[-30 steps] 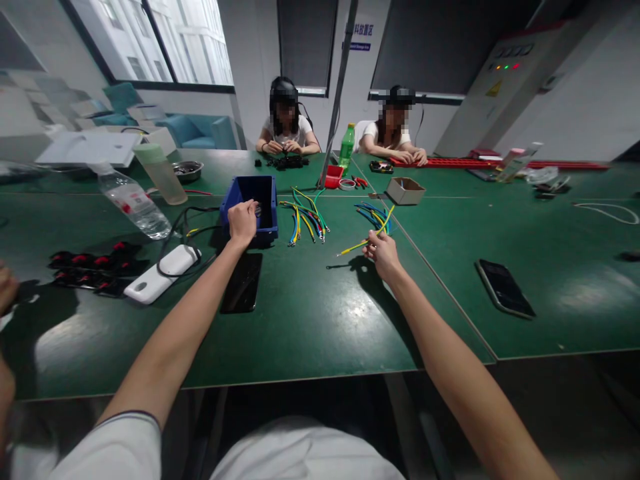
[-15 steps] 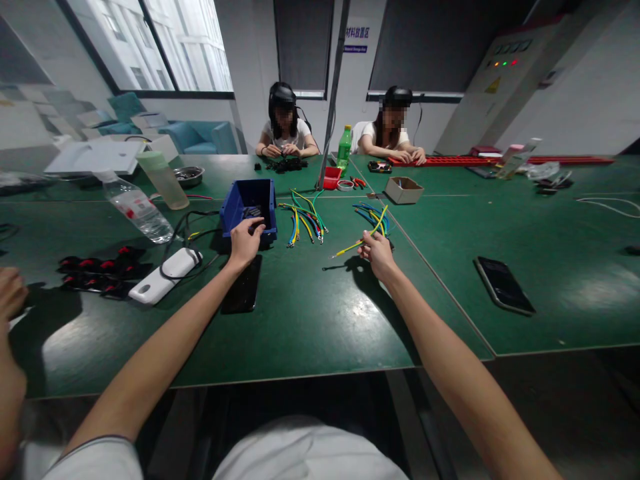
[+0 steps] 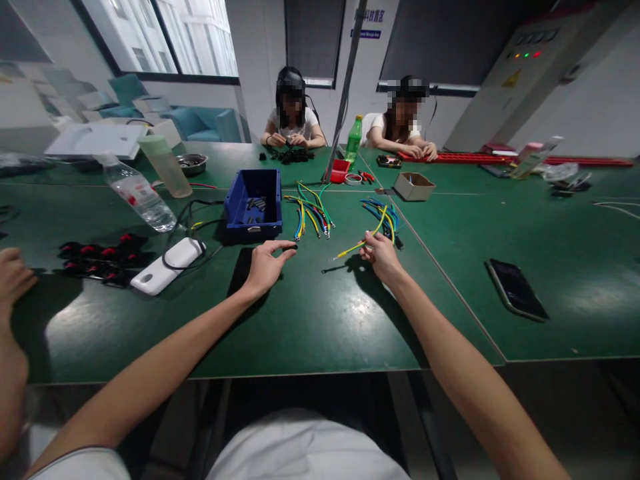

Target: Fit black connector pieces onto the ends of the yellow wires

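Hovering inside table edge (image 3: 320, 373), right hand (image 3: 381, 259) holds wire (image 3: 350, 251).

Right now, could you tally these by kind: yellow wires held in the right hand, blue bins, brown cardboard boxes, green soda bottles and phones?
Yellow wire held in the right hand: 1
Blue bin: 1
Brown cardboard box: 1
Green soda bottle: 1
Phones, one partly behind the left hand: 2
Total: 6

The right hand (image 3: 381, 257) pinches a yellow wire (image 3: 361, 244); the left hand (image 3: 267, 267) pinches a small dark piece (image 3: 293, 247) near the blue bin (image 3: 253, 203).
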`<control>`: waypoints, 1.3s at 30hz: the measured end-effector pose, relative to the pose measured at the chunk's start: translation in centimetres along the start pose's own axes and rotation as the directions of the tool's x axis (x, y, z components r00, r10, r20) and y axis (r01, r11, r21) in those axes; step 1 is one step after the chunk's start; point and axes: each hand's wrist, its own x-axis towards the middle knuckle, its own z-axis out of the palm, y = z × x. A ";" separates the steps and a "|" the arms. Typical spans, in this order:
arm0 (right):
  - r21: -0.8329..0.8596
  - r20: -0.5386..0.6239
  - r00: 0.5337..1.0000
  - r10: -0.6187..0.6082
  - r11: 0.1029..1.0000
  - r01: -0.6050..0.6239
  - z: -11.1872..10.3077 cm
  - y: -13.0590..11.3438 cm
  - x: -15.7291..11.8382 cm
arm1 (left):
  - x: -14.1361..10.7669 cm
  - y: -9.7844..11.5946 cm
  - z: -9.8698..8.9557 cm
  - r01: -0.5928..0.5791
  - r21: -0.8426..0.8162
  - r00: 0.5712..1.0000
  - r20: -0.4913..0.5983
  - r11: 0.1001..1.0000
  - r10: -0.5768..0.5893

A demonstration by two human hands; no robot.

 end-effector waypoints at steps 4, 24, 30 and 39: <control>0.016 0.010 1.000 0.004 1.000 -0.004 0.6 0.3 -0.4 | -0.8 0.3 0.4 -0.063 0.025 0.998 0.027 0.998 0.062; 0.079 -0.052 0.994 -0.097 0.992 0.101 2.7 -0.4 -2.6 | -2.1 0.6 0.9 0.035 -0.029 0.997 0.070 0.999 -0.033; 0.069 -0.017 0.991 -0.130 0.989 0.131 3.0 -0.4 -2.8 | -2.0 0.5 1.0 0.016 -0.001 0.997 0.082 1.000 -0.016; 0.018 0.039 0.983 -0.178 0.984 0.178 3.4 0.0 -3.2 | -2.5 0.4 1.2 -0.042 0.107 0.991 0.127 0.993 0.028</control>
